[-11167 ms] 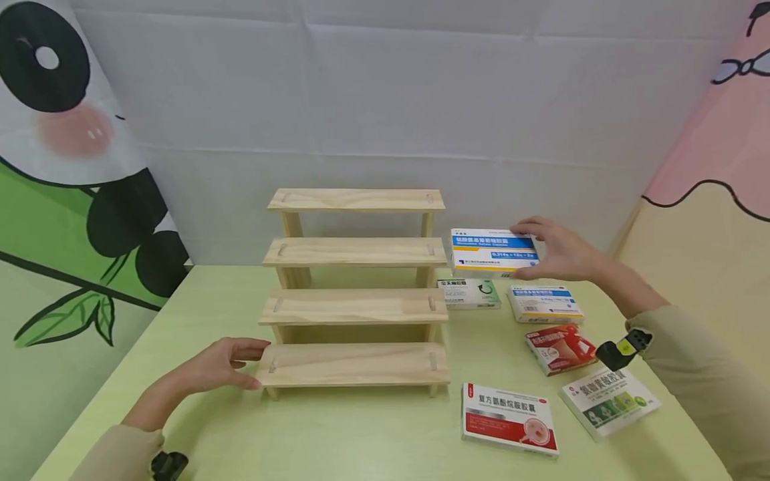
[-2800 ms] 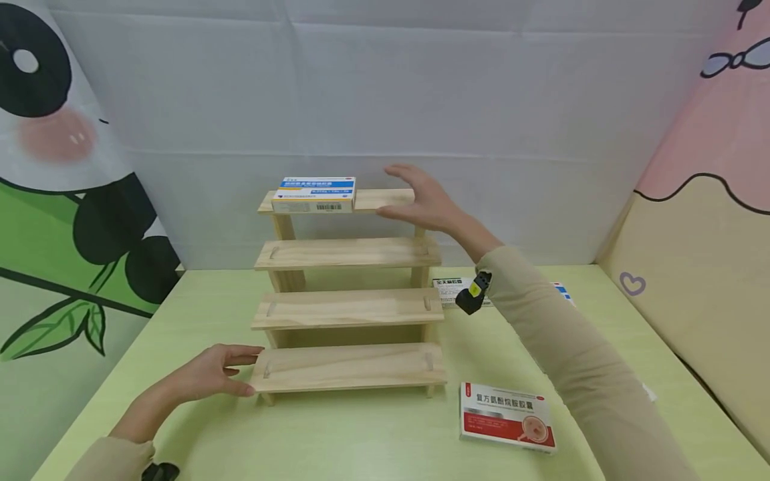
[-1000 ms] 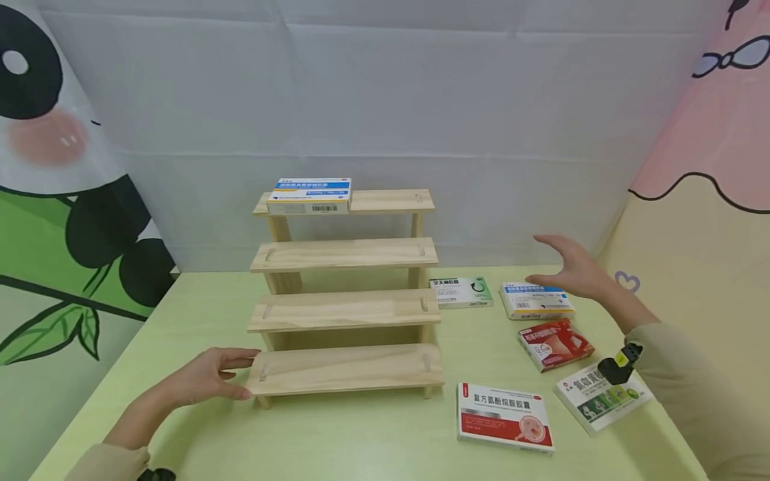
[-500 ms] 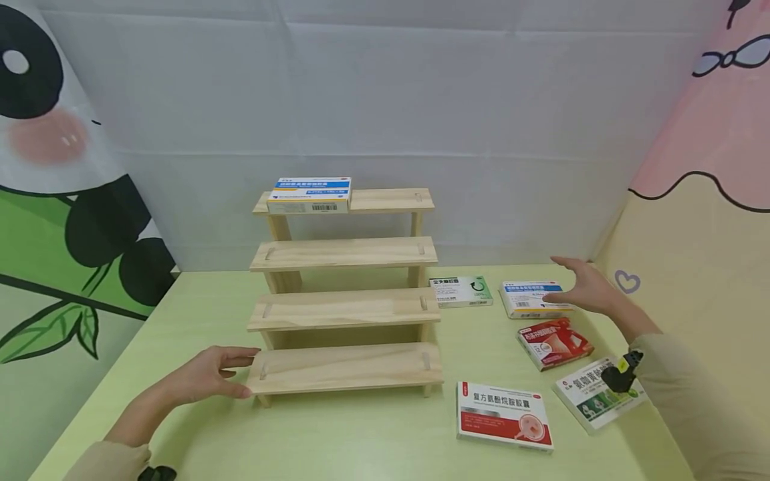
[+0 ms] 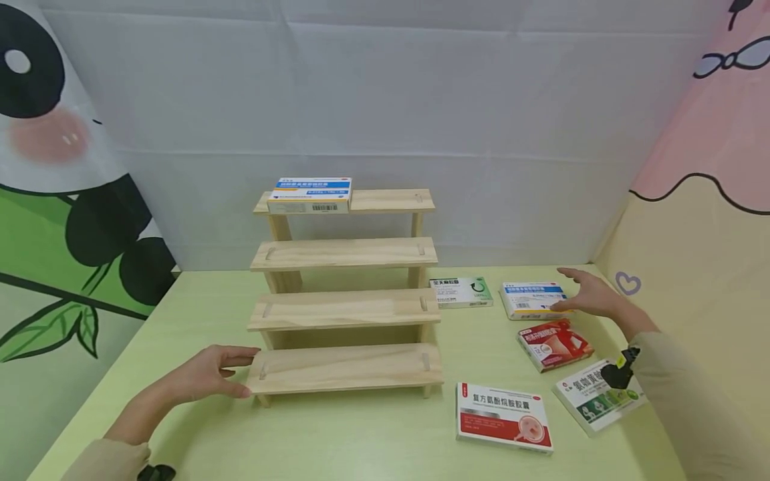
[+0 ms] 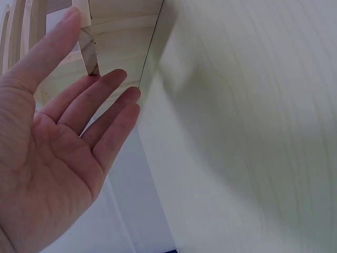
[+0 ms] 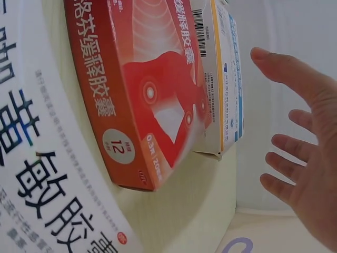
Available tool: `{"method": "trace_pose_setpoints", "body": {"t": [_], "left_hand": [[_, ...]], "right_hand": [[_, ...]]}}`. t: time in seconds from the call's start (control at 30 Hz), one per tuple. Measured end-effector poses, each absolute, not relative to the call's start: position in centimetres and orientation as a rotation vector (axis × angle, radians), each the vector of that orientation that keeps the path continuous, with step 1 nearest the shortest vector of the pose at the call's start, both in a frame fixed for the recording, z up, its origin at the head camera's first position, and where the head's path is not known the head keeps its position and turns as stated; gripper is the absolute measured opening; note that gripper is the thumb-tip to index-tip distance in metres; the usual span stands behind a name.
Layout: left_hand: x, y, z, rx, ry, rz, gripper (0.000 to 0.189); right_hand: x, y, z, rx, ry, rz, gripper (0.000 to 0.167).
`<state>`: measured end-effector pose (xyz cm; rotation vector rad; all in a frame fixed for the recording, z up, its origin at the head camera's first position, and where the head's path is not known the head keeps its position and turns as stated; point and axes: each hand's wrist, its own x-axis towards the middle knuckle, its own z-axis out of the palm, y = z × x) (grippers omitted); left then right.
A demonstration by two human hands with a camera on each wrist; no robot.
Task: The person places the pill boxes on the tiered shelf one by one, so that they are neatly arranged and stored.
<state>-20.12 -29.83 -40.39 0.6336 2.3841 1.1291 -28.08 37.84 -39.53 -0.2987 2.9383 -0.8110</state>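
Observation:
A four-tier wooden display rack (image 5: 345, 369) stands mid-table. At the left end of its lowest shelf is my left hand (image 5: 207, 373), fingertips and thumb right at the board's end, fingers relaxed; the left wrist view shows the bare palm (image 6: 58, 158). A blue-and-white medicine box (image 5: 309, 195) lies on the top shelf's left part. Over on the right, my right hand (image 5: 592, 297) hovers with spread fingers at a similar blue-and-white medicine box (image 5: 529, 299), the thumb overlapping its right end. In the right wrist view that box (image 7: 218, 79) lies beyond a red medicine box (image 7: 158, 89), outside the hand.
A green-and-white box (image 5: 462, 292) lies beside the rack. Nearer are the red box (image 5: 555, 344), a white box with green pictures (image 5: 598, 395) and a red-and-white box (image 5: 504, 417) on the pale green table (image 5: 337, 441). A grey-white cloth (image 5: 421, 100) hangs behind.
The right hand has put one blue-and-white box on the top shelf, let go, moved back right and lowered to the second such box. The left hand stays at the lowest shelf's end.

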Motion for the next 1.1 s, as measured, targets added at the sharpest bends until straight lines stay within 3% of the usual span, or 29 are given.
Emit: {"method": "trace_pose_setpoints", "body": {"t": [1.1], "left_hand": [[-19.9, -29.9, -40.2, 0.651, 2.409, 1.133, 0.072]], "right_hand": [[-30.8, 36.6, -42.7, -0.307, 2.924, -0.690, 0.095]]}}
